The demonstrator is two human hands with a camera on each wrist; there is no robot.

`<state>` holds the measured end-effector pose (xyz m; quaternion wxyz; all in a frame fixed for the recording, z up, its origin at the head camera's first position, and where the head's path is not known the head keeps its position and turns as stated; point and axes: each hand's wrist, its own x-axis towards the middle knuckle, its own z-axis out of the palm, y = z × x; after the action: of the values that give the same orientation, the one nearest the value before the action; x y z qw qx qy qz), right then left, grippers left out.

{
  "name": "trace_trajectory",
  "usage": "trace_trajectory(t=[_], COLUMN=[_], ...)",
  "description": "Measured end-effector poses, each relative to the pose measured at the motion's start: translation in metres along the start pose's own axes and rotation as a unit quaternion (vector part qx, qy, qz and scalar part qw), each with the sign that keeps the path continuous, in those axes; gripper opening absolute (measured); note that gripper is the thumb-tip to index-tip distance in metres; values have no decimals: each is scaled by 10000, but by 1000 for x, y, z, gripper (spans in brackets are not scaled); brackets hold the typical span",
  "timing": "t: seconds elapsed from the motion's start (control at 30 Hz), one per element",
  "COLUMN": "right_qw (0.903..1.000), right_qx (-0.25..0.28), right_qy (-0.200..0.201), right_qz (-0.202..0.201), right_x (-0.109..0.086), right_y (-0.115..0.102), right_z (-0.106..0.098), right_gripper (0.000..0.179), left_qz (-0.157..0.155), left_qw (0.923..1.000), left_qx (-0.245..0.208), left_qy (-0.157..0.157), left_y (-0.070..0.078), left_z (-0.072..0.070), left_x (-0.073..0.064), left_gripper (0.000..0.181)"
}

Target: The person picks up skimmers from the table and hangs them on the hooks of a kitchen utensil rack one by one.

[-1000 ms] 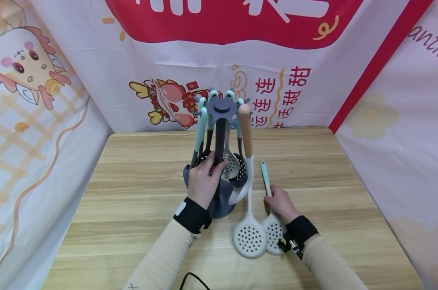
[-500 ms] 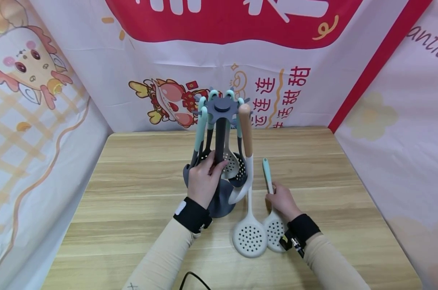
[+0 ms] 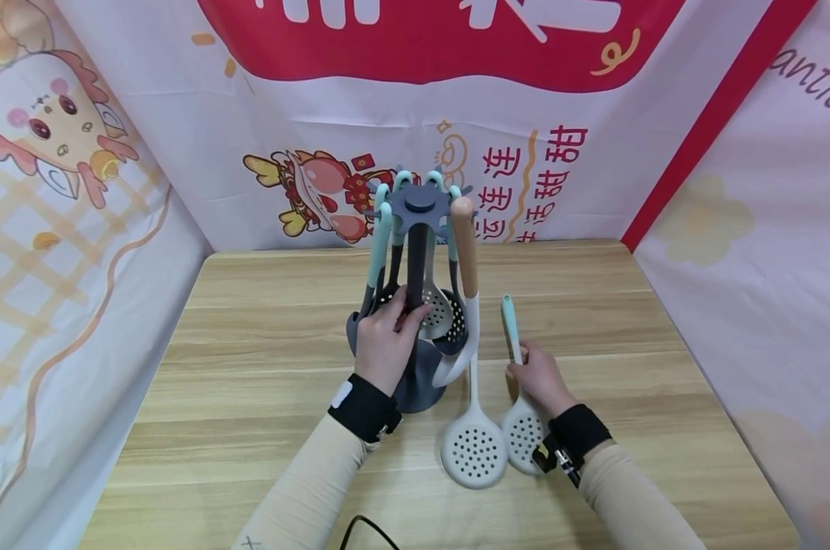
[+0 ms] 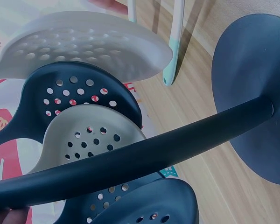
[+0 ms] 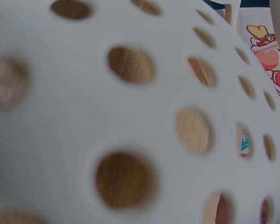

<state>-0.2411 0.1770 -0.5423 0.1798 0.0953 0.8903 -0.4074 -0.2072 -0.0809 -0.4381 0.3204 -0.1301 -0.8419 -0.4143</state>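
My left hand [image 3: 385,344] grips the dark post [image 3: 418,267] of a rotating utensil rack, whose round base [image 4: 252,98] stands on the table. From its hooked top [image 3: 420,205] hang dark and grey slotted spoons [image 3: 437,309] with mint handles and a white skimmer [image 3: 466,244] with a wooden handle. My right hand [image 3: 540,376] pinches the handle of a pale grey skimmer [image 3: 524,435] with a mint end; its perforated head [image 5: 74,112] fills the right wrist view. A second pale skimmer [image 3: 474,449] lies beside it, its upper handle hidden behind the hanging skimmer.
The wooden table [image 3: 263,367] is backed by a printed cloth [image 3: 360,107], with more cloth along both sides. A black cable [image 3: 366,521] curves at the near edge. Bare wood lies to the left of the rack and to the right of my right hand.
My right hand has shifted slightly away from me and to the right, taking its skimmer along. The left hand, the rack and the other skimmer look unmoved.
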Motion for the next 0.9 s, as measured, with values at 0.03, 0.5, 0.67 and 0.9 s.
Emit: trace_trajectory(t=[0.03,0.5,0.67,0.9], right_qw=[10000,9998,9997,9997], right_qx=[7,-12,-35,48], right_qy=[22,175,229,216], right_qz=[6,-81,-119,-48], right_x=[0,-1,0,0], right_y=[0,-5,-5,-6], right_z=[0,-7,-9,-11], right_gripper=[65,62,62,63], left_qz=[2,-5,-14,-68], left_qw=[10000,10000,10000,10000], left_qx=[0,-30,-37,-63], left_qy=[9,14,16,20], left_y=[0,-2,-3,-3], left_z=[0,1,1,1], left_x=[0,0,0,1], left_gripper=[23,23,23,23])
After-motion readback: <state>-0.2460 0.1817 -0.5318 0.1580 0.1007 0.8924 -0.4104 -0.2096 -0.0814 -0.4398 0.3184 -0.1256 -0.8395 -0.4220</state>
